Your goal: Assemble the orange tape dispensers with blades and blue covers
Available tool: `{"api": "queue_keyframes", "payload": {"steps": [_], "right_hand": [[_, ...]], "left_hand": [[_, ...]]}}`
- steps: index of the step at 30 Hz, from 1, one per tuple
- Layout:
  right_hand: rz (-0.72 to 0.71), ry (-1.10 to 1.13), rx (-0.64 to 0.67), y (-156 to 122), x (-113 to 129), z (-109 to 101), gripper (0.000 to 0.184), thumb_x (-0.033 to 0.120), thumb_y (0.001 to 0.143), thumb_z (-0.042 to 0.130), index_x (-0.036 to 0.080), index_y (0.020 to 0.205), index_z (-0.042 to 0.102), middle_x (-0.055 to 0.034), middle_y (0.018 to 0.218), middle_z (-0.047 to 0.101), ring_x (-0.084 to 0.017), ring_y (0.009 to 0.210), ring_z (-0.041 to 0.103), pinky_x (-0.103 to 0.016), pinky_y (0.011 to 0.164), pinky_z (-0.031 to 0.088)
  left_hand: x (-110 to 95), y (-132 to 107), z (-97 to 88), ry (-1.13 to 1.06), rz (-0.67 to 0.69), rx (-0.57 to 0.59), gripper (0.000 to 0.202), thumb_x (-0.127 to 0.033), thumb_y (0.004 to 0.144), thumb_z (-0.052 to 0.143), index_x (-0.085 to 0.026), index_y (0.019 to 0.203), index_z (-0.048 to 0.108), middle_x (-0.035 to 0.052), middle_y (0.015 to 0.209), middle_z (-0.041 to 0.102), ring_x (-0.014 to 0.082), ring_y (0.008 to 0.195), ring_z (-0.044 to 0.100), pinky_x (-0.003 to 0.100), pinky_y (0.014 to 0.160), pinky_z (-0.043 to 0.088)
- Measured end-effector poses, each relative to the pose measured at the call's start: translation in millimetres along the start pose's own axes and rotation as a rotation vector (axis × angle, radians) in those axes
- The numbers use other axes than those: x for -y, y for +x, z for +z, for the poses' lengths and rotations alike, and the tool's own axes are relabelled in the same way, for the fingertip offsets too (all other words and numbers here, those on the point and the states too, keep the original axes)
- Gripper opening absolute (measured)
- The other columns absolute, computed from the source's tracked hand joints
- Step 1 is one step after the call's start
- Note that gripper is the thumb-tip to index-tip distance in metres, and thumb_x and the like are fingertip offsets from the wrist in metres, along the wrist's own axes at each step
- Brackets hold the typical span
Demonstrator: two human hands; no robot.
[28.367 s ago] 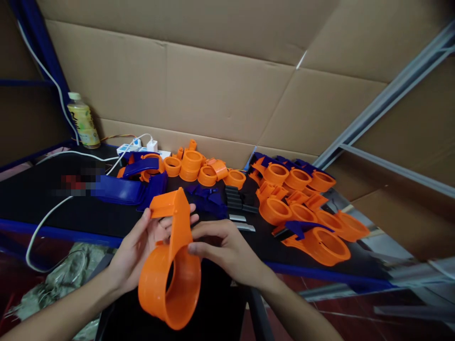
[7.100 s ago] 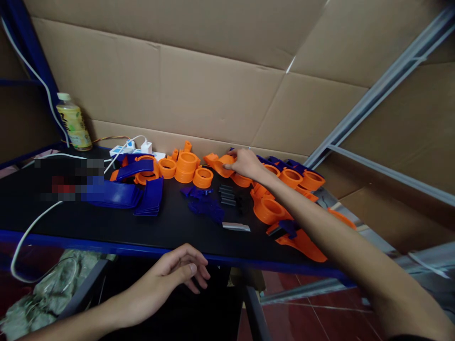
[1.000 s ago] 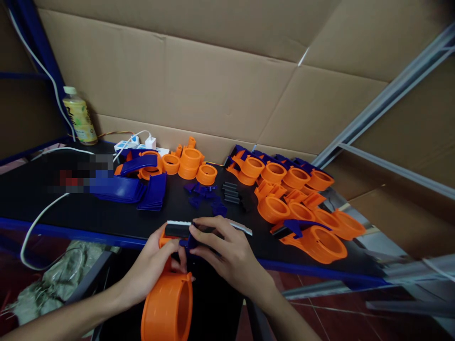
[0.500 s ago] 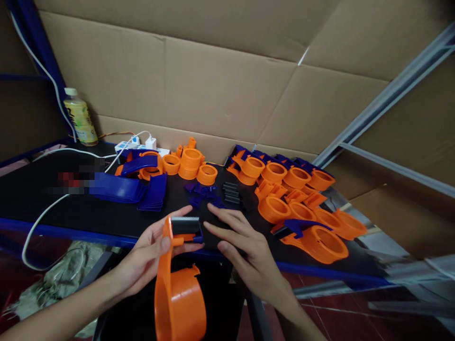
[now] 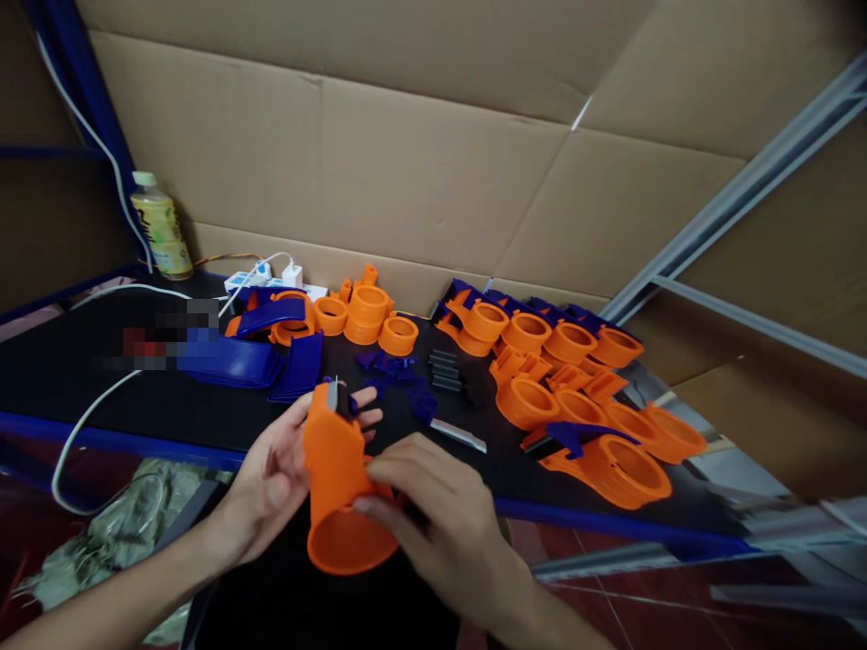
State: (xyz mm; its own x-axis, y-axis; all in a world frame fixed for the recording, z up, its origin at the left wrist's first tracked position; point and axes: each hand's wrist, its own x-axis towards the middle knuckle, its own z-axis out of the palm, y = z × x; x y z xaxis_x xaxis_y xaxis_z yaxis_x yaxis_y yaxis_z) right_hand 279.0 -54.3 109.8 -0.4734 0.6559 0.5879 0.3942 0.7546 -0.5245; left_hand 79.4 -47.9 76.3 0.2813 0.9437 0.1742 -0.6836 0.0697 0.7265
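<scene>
An orange tape dispenser (image 5: 339,469) with a black part and a metal blade at its upper end is tilted above the table's front edge. My right hand (image 5: 451,515) pinches it near its ring, thumb and fingers closed at the rim. My left hand (image 5: 275,478) lies palm up behind the dispenser's upper end, its fingers stretched out and its thumb loose; whether it bears any weight I cannot tell. On the black table (image 5: 223,415) beyond lie small blue parts (image 5: 389,366), several black strips (image 5: 445,370) and a metal blade strip (image 5: 459,435).
At right stand several orange dispensers (image 5: 528,402), some with blue handles. Orange rings (image 5: 398,334) and blue curved plates (image 5: 234,361) are at centre and left. A power strip (image 5: 244,282) with cables and a bottle (image 5: 161,230) sit by the cardboard wall (image 5: 433,171).
The dispenser has been turned and raised, its ring now facing me. My right hand has come down onto the ring and closed; my left thumb has let go.
</scene>
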Motion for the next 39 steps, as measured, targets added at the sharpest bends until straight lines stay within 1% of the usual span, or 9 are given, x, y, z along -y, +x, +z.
{"api": "queue_keyframes", "payload": {"steps": [3,7,12,17,21,25,34,36,39], "right_hand": [[0.173,0.348,-0.042,9.6,-12.2,0.4,0.015,0.033,0.09,0.071,0.018,0.093,0.073,-0.0031,0.085,0.074,-0.015,0.074,0.067,-0.025,0.066,0.055],[0.386,0.584,0.095,22.9,-29.5,7.9,0.032,0.047,0.086,0.072,0.016,0.081,0.075,-0.0011,0.07,0.07,-0.013,0.059,0.063,-0.024,0.059,0.055],[0.453,0.426,-0.065,63.6,-67.3,14.7,0.054,0.057,0.099,0.044,0.015,0.078,0.069,-0.0022,0.062,0.064,-0.012,0.052,0.06,-0.023,0.05,0.049],[0.332,0.018,0.185,116.5,-101.8,48.3,0.033,0.042,0.097,0.058,0.017,0.115,0.066,-0.0026,0.078,0.069,-0.014,0.067,0.065,-0.026,0.065,0.05],[0.339,-0.061,0.217,134.3,-108.7,88.7,0.049,0.043,0.089,0.068,0.018,0.13,0.058,-0.0037,0.077,0.069,-0.02,0.073,0.065,-0.032,0.072,0.05],[0.338,-0.12,0.197,135.0,-110.3,104.3,0.058,0.031,0.087,0.066,0.017,0.14,0.049,-0.007,0.081,0.069,-0.025,0.077,0.065,-0.039,0.077,0.051],[0.258,-0.124,0.086,138.7,-106.7,70.8,0.067,0.016,0.089,0.057,0.017,0.152,0.033,0.0036,0.069,0.063,-0.016,0.068,0.062,-0.03,0.076,0.05],[0.213,-0.127,0.017,135.6,-99.9,55.3,0.062,0.015,0.09,0.057,0.018,0.149,0.039,0.003,0.073,0.065,-0.015,0.07,0.062,-0.03,0.077,0.05],[0.109,-0.217,-0.096,121.5,-86.0,28.1,0.037,0.016,0.09,0.059,0.019,0.127,0.063,-0.0024,0.087,0.07,-0.017,0.081,0.066,-0.032,0.084,0.051]], "left_hand": [[-1.6,7.2,-2.7,-0.171,-0.063,0.007,0.061,-0.057,0.087,0.064,-0.018,0.135,0.063,0.0159,0.149,0.056,0.0409,0.142,0.043,0.053,0.116,0.037],[0.9,16.4,-10.9,-0.31,-0.151,0.031,0.061,-0.056,0.097,0.046,-0.017,0.143,0.056,0.0145,0.149,0.056,0.0354,0.141,0.047,0.049,0.114,0.041],[1.0,23.7,-16.0,-0.343,-0.142,-0.096,0.054,-0.052,0.1,0.046,-0.018,0.141,0.056,0.0142,0.138,0.066,0.0301,0.123,0.065,0.042,0.104,0.05],[8.8,19.0,-22.5,-0.293,-0.184,0.004,0.058,-0.059,0.09,0.06,-0.016,0.129,0.065,0.0152,0.127,0.071,0.0304,0.106,0.071,0.047,0.1,0.053],[13.2,11.8,-29.7,-0.235,-0.239,0.085,0.067,-0.056,0.079,0.075,-0.017,0.131,0.062,0.0163,0.118,0.072,0.036,0.11,0.068,0.054,0.1,0.05],[10.1,8.8,-27.8,-0.182,-0.266,0.083,0.071,-0.048,0.078,0.077,-0.019,0.139,0.057,0.0179,0.123,0.071,0.034,0.098,0.072,0.045,0.086,0.056],[9.8,13.3,-19.6,-0.2,-0.266,-0.035,0.048,-0.048,0.095,0.053,-0.014,0.124,0.069,0.0168,0.111,0.076,0.0283,0.088,0.074,0.039,0.082,0.056],[7.6,14.2,-19.1,-0.243,-0.234,-0.08,0.05,-0.05,0.095,0.051,-0.014,0.123,0.069,0.0157,0.112,0.076,0.0303,0.096,0.073,0.04,0.088,0.055],[4.6,15.5,-16.5,-0.284,-0.168,-0.159,0.051,-0.049,0.093,0.05,-0.015,0.128,0.066,0.0134,0.111,0.077,0.0321,0.104,0.071,0.043,0.094,0.054]]}}
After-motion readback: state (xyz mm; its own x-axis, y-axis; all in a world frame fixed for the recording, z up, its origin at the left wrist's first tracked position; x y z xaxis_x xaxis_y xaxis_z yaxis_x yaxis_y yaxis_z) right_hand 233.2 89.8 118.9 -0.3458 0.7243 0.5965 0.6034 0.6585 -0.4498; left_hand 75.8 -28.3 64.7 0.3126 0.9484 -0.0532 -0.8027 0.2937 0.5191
